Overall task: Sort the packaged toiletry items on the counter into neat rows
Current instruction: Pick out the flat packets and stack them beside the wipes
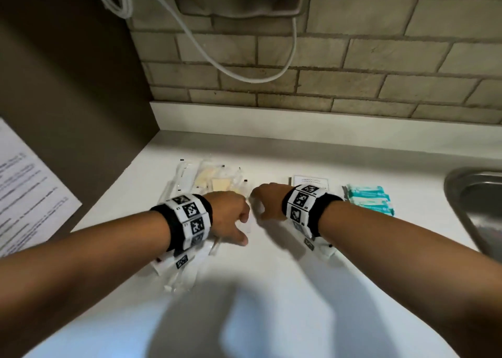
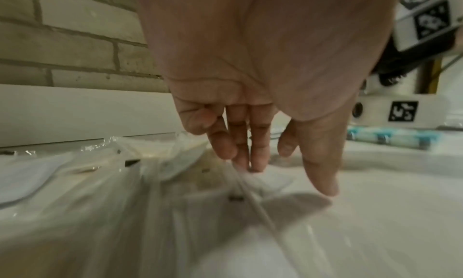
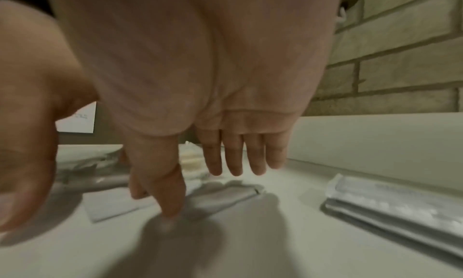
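Clear crinkled plastic packets (image 1: 206, 183) lie beneath both flat hands (image 1: 244, 213).

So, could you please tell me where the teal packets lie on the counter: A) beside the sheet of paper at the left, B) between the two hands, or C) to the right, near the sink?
C: the teal packets lie past the right hand, toward the sink.

Left hand (image 1: 231, 219) and right hand (image 1: 267, 201) reach down, fingers extended.
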